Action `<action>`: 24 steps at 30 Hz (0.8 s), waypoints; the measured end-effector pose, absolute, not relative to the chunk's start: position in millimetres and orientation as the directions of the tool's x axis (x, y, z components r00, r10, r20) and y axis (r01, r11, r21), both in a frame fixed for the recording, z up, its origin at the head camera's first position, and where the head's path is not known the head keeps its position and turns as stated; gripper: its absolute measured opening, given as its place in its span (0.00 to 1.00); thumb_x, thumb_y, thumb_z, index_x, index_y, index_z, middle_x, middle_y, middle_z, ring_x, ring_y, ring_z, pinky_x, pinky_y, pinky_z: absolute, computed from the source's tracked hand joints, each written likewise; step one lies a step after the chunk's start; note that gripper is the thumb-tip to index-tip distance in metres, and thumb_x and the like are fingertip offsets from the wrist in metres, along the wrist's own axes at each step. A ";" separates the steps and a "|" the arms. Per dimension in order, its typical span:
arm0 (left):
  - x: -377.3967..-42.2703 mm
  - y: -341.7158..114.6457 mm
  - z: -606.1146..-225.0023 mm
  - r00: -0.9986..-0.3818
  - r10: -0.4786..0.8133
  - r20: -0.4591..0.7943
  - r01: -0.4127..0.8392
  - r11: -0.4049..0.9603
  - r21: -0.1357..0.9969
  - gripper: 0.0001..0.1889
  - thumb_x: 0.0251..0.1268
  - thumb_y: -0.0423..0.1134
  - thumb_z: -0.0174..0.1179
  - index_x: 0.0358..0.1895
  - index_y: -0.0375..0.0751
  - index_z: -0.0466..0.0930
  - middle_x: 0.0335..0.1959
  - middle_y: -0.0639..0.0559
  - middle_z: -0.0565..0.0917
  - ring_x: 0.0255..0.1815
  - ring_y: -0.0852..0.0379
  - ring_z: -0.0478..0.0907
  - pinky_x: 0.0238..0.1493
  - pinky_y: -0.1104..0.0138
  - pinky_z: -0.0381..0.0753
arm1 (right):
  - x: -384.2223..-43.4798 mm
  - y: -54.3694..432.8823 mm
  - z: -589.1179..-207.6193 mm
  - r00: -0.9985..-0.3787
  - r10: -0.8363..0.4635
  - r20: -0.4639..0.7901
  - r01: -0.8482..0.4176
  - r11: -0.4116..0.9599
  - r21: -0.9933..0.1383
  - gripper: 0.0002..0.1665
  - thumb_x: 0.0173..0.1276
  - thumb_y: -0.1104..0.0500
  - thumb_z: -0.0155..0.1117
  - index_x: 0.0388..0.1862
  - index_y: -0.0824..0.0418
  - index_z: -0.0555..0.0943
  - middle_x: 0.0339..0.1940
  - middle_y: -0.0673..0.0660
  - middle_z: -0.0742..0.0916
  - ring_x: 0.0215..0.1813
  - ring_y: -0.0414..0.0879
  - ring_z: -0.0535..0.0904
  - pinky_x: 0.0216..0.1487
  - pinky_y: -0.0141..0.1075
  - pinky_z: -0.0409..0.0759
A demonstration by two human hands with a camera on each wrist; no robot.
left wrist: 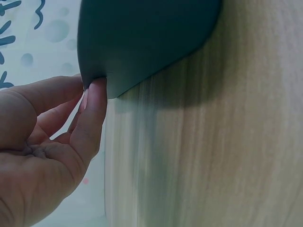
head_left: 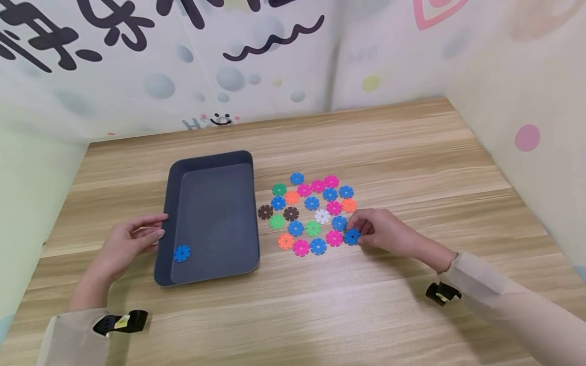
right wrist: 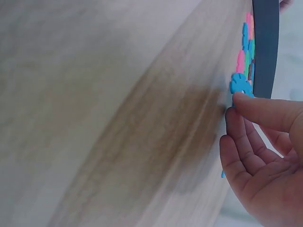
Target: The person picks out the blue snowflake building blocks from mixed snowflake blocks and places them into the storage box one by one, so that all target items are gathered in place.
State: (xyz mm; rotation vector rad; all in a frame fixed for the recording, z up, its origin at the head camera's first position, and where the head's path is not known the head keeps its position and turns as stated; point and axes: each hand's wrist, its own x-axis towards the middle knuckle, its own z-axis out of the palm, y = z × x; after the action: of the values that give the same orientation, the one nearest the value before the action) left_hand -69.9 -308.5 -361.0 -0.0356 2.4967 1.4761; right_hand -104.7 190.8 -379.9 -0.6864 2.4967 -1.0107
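Note:
My left hand (head_left: pixel 125 244) pinches the left wall of a dark grey rectangular tray (head_left: pixel 220 218), thumb and fingers on either side of its rim. One blue notched plastic disc (head_left: pixel 182 253) lies inside, near the tray's lower left corner. At the right edge of a spread of similar discs, my right hand (head_left: pixel 384 231) pinches a blue snowflake disc (head_left: pixel 352 236) between thumb and fingers. The right wrist view shows this disc (right wrist: pixel 240 82) tilted at the thumb tip. Close by lie a pink disc (head_left: pixel 334 238) and another blue disc (head_left: pixel 339 222).
Several pink, blue, green, orange, brown and white discs lie flat on the wooden table (head_left: pixel 293 310) right of the tray. A brown disc (head_left: pixel 265 212) sits close to the tray's right wall. Printed wall panels (head_left: pixel 274 76) border the table behind and at the sides.

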 end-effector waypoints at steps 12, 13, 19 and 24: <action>-69.8 -309.1 -362.0 -0.970 0.101 -0.223 -0.149 0.479 0.865 0.24 0.65 0.38 0.56 0.62 0.34 0.67 0.42 0.62 0.75 0.38 0.70 0.76 0.36 0.73 0.80 | -107.9 181.0 -368.0 -0.799 -0.598 -0.059 -0.395 0.597 -0.699 0.14 0.54 0.77 0.63 0.39 0.66 0.83 0.37 0.55 0.84 0.41 0.49 0.80 0.42 0.37 0.80; -69.9 -309.1 -362.1 -0.970 0.102 -0.222 -0.148 0.476 0.867 0.23 0.65 0.38 0.56 0.62 0.34 0.67 0.42 0.62 0.75 0.38 0.69 0.76 0.36 0.73 0.80 | -108.8 179.5 -366.9 -0.797 -0.601 -0.053 -0.404 0.596 -0.694 0.14 0.54 0.76 0.63 0.40 0.66 0.83 0.37 0.55 0.84 0.41 0.48 0.80 0.42 0.37 0.80; -70.1 -308.9 -362.6 -0.971 0.105 -0.214 -0.139 0.480 0.866 0.23 0.66 0.38 0.55 0.62 0.33 0.67 0.41 0.61 0.76 0.38 0.69 0.76 0.36 0.73 0.80 | -118.2 164.5 -358.0 -0.772 -0.635 -0.007 -0.468 0.577 -0.670 0.14 0.54 0.75 0.65 0.40 0.66 0.84 0.35 0.54 0.84 0.39 0.47 0.80 0.41 0.36 0.80; -69.3 -308.6 -361.7 -0.973 0.105 -0.207 -0.133 0.481 0.867 0.23 0.66 0.39 0.55 0.62 0.32 0.67 0.42 0.61 0.75 0.38 0.69 0.76 0.36 0.72 0.80 | -127.8 143.0 -349.5 -0.750 -0.661 0.015 -0.496 0.549 -0.673 0.14 0.55 0.74 0.65 0.41 0.64 0.84 0.37 0.54 0.85 0.40 0.47 0.79 0.41 0.35 0.80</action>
State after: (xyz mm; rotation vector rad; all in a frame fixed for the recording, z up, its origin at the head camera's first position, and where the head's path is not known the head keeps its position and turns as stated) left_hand -69.3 -308.6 -361.7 -0.0238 2.4965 1.4911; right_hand -127.8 143.0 -349.5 -0.9690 2.5453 -0.9928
